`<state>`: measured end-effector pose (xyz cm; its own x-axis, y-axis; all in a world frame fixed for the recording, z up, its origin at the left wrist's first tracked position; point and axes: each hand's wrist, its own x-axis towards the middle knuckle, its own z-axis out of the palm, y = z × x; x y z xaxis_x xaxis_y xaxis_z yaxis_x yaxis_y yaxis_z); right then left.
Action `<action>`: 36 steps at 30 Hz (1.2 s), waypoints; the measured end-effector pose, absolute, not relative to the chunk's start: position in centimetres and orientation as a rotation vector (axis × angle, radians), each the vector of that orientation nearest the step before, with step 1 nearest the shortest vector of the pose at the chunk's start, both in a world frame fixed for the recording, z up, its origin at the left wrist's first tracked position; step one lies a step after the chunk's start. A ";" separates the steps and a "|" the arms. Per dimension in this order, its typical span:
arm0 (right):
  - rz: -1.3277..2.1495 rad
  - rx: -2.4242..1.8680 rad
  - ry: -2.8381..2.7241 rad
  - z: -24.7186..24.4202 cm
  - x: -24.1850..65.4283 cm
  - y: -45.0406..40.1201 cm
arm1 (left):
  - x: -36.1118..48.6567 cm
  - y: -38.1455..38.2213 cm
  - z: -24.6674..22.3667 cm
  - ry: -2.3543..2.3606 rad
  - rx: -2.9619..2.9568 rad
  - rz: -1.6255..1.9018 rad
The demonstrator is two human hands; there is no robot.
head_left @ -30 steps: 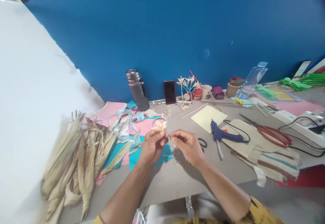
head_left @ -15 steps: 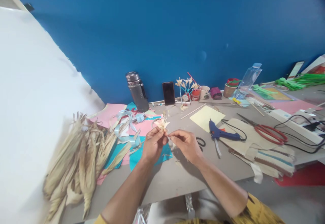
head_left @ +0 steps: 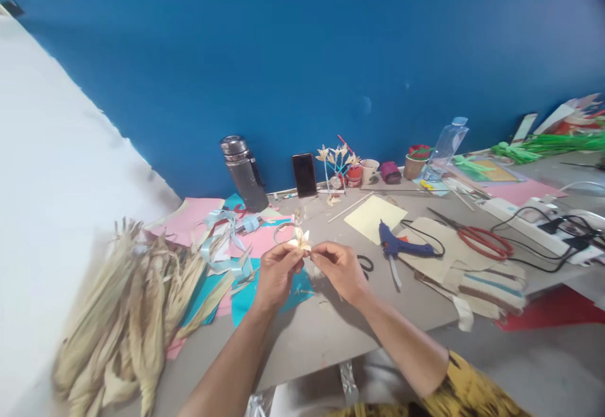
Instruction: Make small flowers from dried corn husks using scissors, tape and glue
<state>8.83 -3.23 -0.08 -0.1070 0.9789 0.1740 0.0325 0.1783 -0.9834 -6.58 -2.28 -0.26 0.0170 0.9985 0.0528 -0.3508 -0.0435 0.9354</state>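
A small cream flower (head_left: 300, 239), which looks made of dried husk, is held up over the middle of the table. My left hand (head_left: 278, 273) pinches its base between thumb and fingertips. From the other side my right hand (head_left: 341, 270) closes thumb and finger at that same base, close against the left fingertips; fingers hide what exactly it grips. Blue paper (head_left: 246, 297) and pink paper (head_left: 261, 244) lie beneath and behind the hands. Black scissor handles (head_left: 365, 264) show just right of my right hand.
Dried corn husks (head_left: 123, 322) are heaped at left. A flask (head_left: 244, 174), a phone (head_left: 304, 176) and finished flowers (head_left: 338, 155) stand along the wall. To the right lie a blue glue gun (head_left: 406, 244), red-handled scissors (head_left: 486, 242), a folded cloth (head_left: 491, 285) and a power strip (head_left: 534, 225).
The flower has tipped more upright in my fingers, and both hands have come closer together at its base. The whole view has shifted slightly, with table things moving left in the picture.
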 end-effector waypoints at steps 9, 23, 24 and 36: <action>0.714 -1.310 -1.629 2.0 19.2 -5.3 | -6.5 -2.0 0.1 0.795 0.778 1.353; 0.684 -1.528 -1.659 0.0 25.4 -5.7 | -4.7 -3.0 2.9 0.802 0.690 1.509; 0.680 -1.509 -1.677 0.1 25.1 -5.5 | -4.4 -3.0 3.1 0.770 0.674 1.506; 0.738 -1.328 -1.795 0.4 22.8 -6.2 | -1.8 -3.3 3.1 0.657 0.617 1.318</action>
